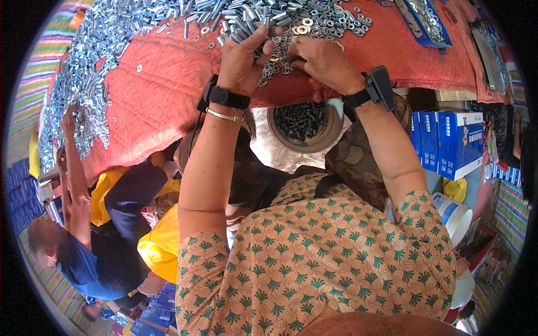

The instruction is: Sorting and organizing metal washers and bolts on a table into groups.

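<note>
My left hand (242, 60) is closed at the near edge of a heap of metal bolts (241, 15). A silvery bolt (265, 18) stands up from its thumb and fingertips. Just to the right, my right hand (325, 63) has its fingers curled in over loose washers and nuts (278, 53); whatever sits in its fingertips is too small or hidden to tell. Several flat washers (303, 26) lie beyond the hands, on the red cloth (168, 73) that covers the work surface.
Below the cloth's edge stands a round bucket (330, 137) of dark metal pieces. A blue tray (440, 36) of small parts lies at the far right. Blue-and-white boxes (448, 143) are stacked on the right. At left, another person's arm (78, 173) reaches to the metal pile.
</note>
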A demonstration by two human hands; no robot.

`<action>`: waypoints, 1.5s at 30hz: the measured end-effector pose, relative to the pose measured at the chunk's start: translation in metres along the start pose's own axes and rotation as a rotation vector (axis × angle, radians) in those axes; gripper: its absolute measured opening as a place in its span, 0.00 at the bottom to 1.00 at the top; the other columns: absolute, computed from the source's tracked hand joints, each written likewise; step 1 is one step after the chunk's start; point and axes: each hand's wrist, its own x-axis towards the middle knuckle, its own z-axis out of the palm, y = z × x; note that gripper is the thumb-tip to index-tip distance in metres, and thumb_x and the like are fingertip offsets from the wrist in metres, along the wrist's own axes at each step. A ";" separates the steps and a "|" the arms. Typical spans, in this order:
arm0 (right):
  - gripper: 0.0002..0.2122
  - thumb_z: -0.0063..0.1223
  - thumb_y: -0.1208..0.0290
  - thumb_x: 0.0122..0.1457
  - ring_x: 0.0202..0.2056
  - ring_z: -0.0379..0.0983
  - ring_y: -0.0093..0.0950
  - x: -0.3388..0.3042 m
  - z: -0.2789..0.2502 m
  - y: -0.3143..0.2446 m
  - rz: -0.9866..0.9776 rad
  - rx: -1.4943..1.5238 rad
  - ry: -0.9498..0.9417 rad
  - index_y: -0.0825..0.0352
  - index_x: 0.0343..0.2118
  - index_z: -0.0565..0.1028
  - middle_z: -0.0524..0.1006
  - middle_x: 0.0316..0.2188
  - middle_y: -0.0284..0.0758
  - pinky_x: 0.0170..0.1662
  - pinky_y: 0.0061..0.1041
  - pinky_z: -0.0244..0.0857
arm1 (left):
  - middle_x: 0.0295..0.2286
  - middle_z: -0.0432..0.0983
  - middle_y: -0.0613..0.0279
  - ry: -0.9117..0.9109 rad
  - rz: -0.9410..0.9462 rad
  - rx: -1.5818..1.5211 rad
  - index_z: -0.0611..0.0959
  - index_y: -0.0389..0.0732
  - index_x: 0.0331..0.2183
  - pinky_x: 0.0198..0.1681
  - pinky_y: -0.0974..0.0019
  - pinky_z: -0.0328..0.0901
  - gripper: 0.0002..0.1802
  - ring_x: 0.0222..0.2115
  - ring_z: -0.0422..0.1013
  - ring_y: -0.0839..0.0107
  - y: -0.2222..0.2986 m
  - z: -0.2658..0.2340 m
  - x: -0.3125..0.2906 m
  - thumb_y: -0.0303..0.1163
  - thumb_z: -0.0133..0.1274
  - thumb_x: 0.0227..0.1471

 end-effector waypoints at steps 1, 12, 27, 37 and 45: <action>0.08 0.55 0.77 0.47 0.32 0.71 0.38 0.000 0.002 0.001 -0.002 0.000 -0.002 0.69 0.32 0.72 0.72 0.28 0.39 0.34 0.31 0.65 | 0.28 0.76 0.60 -0.034 0.009 -0.031 0.76 0.37 0.33 0.16 0.83 0.53 0.06 0.18 0.63 0.83 0.000 -0.001 0.000 0.29 0.47 0.56; 0.06 0.54 0.72 0.52 0.28 0.72 0.30 0.009 -0.015 0.017 0.286 0.497 0.422 0.69 0.28 0.71 0.74 0.25 0.38 0.31 0.26 0.65 | 0.26 0.76 0.64 -0.062 -0.127 0.132 0.76 0.40 0.31 0.19 0.81 0.58 0.04 0.20 0.66 0.81 -0.009 0.014 -0.010 0.29 0.49 0.54; 0.07 0.50 0.74 0.54 0.37 0.69 0.38 0.005 -0.010 0.005 0.010 0.092 0.397 0.68 0.33 0.68 0.68 0.34 0.38 0.36 0.31 0.66 | 0.26 0.74 0.65 -0.067 -0.143 0.130 0.74 0.39 0.34 0.18 0.81 0.57 0.04 0.19 0.65 0.82 -0.024 0.021 -0.011 0.28 0.49 0.54; 0.05 0.50 0.73 0.52 0.34 0.71 0.38 -0.013 -0.043 0.076 0.241 -0.202 0.434 0.68 0.30 0.73 0.71 0.28 0.40 0.36 0.34 0.65 | 0.30 0.76 0.55 -0.079 -0.109 0.047 0.71 0.40 0.34 0.16 0.80 0.55 0.04 0.18 0.64 0.80 -0.016 0.026 -0.007 0.27 0.48 0.54; 0.06 0.52 0.71 0.51 0.33 0.70 0.40 -0.009 -0.026 0.083 0.342 -0.341 0.297 0.68 0.29 0.74 0.72 0.28 0.40 0.35 0.36 0.64 | 0.27 0.76 0.58 -0.047 -0.149 0.063 0.74 0.41 0.31 0.15 0.81 0.53 0.04 0.17 0.64 0.81 -0.023 0.030 -0.005 0.30 0.51 0.54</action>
